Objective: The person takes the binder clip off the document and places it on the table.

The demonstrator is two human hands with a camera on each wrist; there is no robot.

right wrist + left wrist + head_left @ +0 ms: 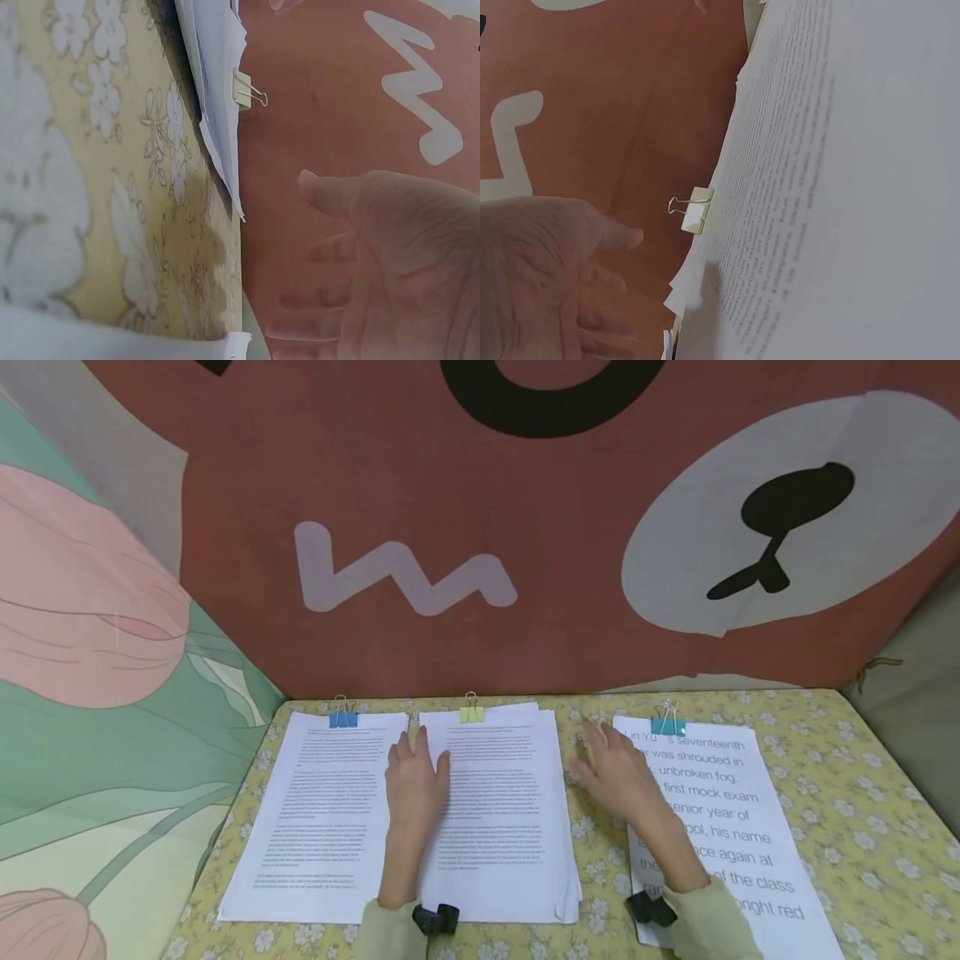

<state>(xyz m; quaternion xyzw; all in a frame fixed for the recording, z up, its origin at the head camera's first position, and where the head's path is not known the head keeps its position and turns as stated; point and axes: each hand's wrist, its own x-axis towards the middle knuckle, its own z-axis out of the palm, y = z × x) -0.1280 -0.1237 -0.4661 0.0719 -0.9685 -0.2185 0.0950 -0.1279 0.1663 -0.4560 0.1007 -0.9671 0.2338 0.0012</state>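
Observation:
Three clipped paper stacks lie in a row. The middle stack (498, 827), with a yellow binder clip (472, 714) at its top edge, has slightly uneven sheets. My left hand (416, 781) is over the gap between it and the left stack (307, 827), fingers extended and holding nothing. On the other side, my right hand (618, 772) hovers between the middle stack and the large-print stack (738, 827), its fingers spread and relaxed. The left wrist view shows the left palm beside the yellow clip; in the right wrist view the right palm faces the middle stack's edge.
A blue binder clip (343, 719) holds the left stack, and a teal binder clip (668, 727) the large-print one. The table wears a yellow floral cloth (825, 760). Behind its far edge rises a brown fabric wall (562, 635) with cartoon shapes.

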